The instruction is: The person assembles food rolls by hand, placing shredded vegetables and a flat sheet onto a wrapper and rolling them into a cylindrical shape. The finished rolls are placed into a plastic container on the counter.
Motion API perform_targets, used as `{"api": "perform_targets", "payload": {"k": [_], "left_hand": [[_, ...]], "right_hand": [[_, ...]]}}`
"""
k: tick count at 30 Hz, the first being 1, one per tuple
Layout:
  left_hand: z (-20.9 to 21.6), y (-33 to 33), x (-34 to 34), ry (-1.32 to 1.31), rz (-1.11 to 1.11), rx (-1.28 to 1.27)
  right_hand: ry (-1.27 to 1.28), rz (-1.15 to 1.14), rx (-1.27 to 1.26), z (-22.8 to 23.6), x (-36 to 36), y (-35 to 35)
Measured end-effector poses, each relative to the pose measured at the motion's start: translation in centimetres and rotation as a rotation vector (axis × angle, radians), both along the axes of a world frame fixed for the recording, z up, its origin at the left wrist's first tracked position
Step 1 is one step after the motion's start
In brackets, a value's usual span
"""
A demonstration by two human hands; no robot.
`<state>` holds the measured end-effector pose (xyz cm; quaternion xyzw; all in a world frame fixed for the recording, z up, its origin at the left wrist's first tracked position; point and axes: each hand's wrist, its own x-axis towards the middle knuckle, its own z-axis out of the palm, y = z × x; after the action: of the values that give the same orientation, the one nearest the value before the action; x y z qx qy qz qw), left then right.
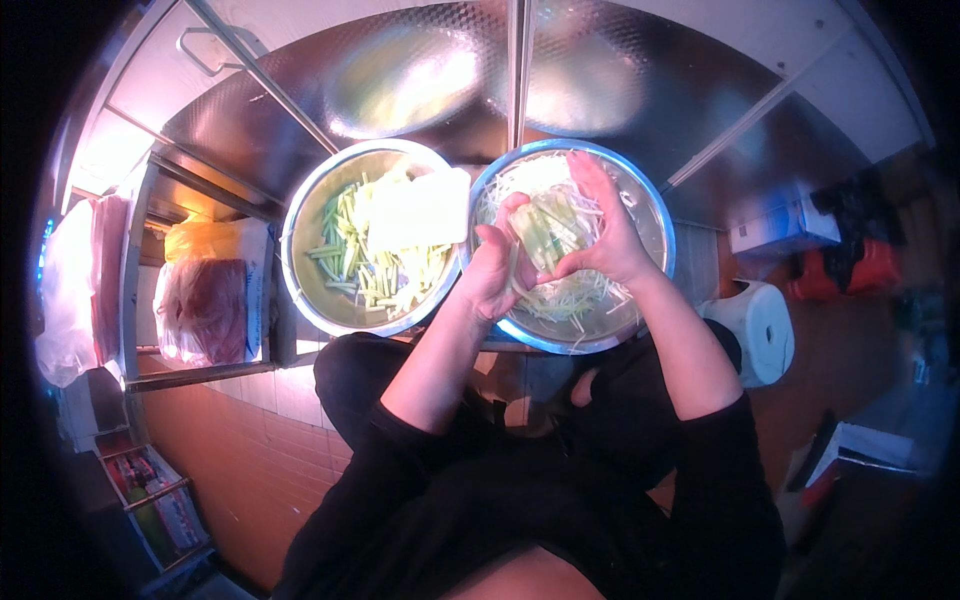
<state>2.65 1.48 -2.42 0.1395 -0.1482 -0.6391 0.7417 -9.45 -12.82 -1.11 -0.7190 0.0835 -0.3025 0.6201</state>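
Two steel bowls stand side by side on a steel counter. The right bowl (655, 235) holds pale shredded vegetable strips (530, 180). Above it, my left hand (490, 270) and my right hand (605, 225) together grip a pale green vegetable piece (545, 232), fingers curled around it from both sides. The left bowl (300, 250) contains green and yellowish vegetable sticks (365, 265), with a pale flat slab (415, 208) lying across its right side.
A shiny steel counter (450, 80) runs behind the bowls. At the left, shelves hold plastic bags (205, 300). A white stool-like container (755, 325) stands on the tiled floor at the right, with boxes (780, 230) beyond it. My dark-clothed lap fills the lower middle.
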Motion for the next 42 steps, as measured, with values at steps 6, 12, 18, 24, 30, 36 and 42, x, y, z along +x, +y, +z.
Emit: {"api": "perform_targets", "payload": {"k": [6,12,18,24,30,36,42], "left_hand": [[0.8,-0.5,-1.4,-0.082,0.131,0.347],[-0.6,-0.3,-2.4,-0.049,0.075,0.342],[-0.3,-0.5,-1.1,-0.051,0.054,0.274],[-0.5,-0.5,-1.8,-0.045,0.065,0.132],[1.2,-0.7,-2.6,-0.266,0.181,0.187],[1.1,-0.4,-2.7,-0.245,0.164,0.227],[1.2,-0.8,-2.5,-0.112,0.152,0.209]], "right_hand": [[0.119,-0.036,-0.319,1.2,-0.5,0.3],[0.151,-0.043,-0.491,2.2,-0.4,0.6],[0.024,0.125,-0.056,4.3,-2.0,0.3],[0.51,0.092,-0.475,4.9,-2.8,0.0],[0.678,-0.159,-1.14,6.1,-2.4,1.9],[0.658,0.071,-0.638,6.4,-2.1,1.2],[0.203,0.189,0.238,4.7,-2.2,1.4]]}}
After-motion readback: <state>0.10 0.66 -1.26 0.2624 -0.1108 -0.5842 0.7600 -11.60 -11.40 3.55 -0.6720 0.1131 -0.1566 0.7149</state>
